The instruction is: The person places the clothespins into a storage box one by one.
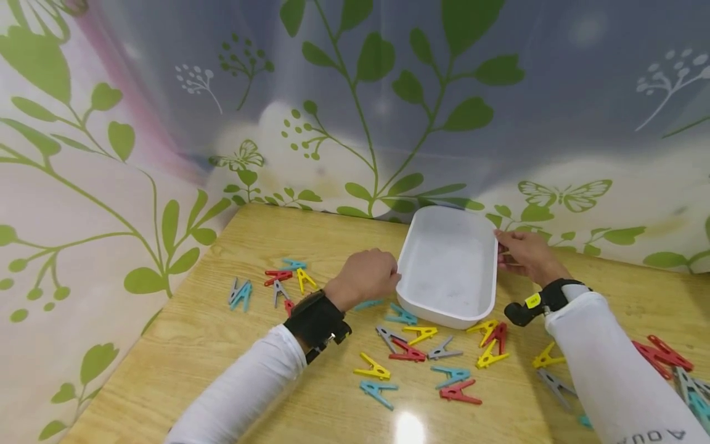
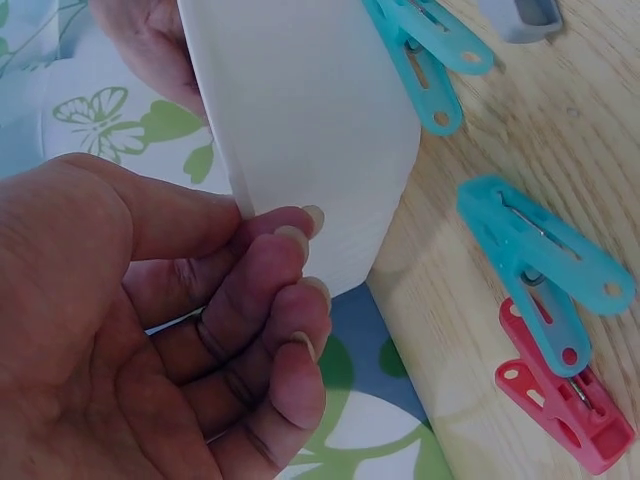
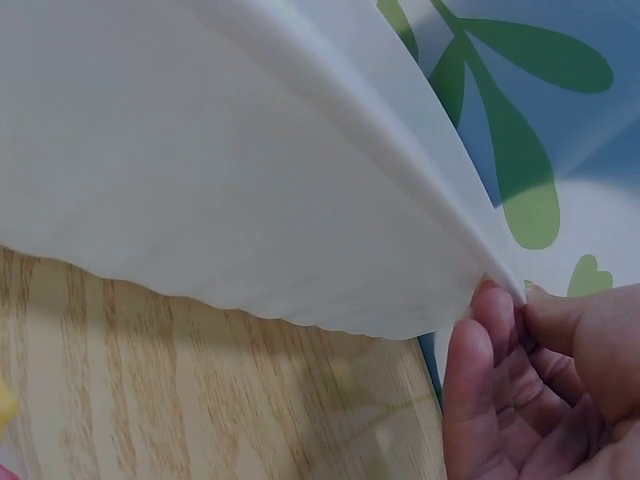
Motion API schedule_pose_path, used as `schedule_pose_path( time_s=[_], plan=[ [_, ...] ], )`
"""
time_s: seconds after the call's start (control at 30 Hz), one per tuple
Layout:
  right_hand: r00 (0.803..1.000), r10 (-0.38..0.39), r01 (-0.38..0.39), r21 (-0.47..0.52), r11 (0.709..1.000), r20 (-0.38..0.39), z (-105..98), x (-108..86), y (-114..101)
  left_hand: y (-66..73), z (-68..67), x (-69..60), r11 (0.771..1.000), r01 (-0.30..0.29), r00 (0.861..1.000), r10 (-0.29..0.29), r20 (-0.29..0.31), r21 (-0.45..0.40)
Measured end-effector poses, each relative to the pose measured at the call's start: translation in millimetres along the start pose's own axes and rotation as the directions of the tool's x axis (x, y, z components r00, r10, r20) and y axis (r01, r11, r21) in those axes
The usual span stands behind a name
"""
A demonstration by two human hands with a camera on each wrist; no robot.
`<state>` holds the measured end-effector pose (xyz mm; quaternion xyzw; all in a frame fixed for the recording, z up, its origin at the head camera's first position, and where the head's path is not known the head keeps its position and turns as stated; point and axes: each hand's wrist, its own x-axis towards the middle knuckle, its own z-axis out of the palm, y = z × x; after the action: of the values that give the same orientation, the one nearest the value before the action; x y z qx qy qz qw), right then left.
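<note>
Nearest, well short of both hands and between them, a light-blue clothespin [image 1: 379, 391] and a red clothespin [image 1: 456, 393] lie on the wooden surface [image 1: 222, 370]. More clothespins in yellow, grey, red and blue spread from there up to the tray's near edge; another cluster, including a yellow clip [image 1: 304, 280], lies to the left hand's outer side, and a small heap sits outside the right forearm [image 1: 610, 357].

Farther on, the left hand [image 1: 363, 277] pinches the rim of the tray [image 1: 447, 271] between thumb and curled fingers, and the right hand [image 1: 527, 254] pinches the opposite rim a little farther off. The tray stands between them; whether its base fully touches the surface, I cannot tell. It is white, deep and rectangular, with rounded corners, a thin lip and faint marks on its floor.

The step in hand looks like positioning the tray; the next move seems to call for keeping both grips even, clear of the clothespins. Behind it rises a leaf-patterned backdrop [image 1: 388, 135].
</note>
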<state>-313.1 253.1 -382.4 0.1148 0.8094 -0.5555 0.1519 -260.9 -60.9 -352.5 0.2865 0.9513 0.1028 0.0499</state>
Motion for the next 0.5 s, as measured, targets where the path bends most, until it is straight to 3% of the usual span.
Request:
schedule_pose_path(
  time_s=[0.27,0.43,0.5],
  plan=[
    [1.0,0.008,-0.008,0.007,1.0,-0.011,0.0,-1.0,5.9,5.7,9.3,-1.7,0.996,-0.008,0.998,0.013,-0.057,0.089],
    [1.0,-0.02,0.021,0.022,1.0,-0.017,0.3,-0.5,7.1,2.2,11.9,-3.5,0.997,0.036,0.997,-0.031,-0.069,0.066],
    [0.999,-0.042,0.043,0.041,0.998,-0.018,0.0,-0.1,8.6,-2.1,13.2,-5.3,0.997,0.053,0.993,-0.047,-0.104,0.048]
  ],
)
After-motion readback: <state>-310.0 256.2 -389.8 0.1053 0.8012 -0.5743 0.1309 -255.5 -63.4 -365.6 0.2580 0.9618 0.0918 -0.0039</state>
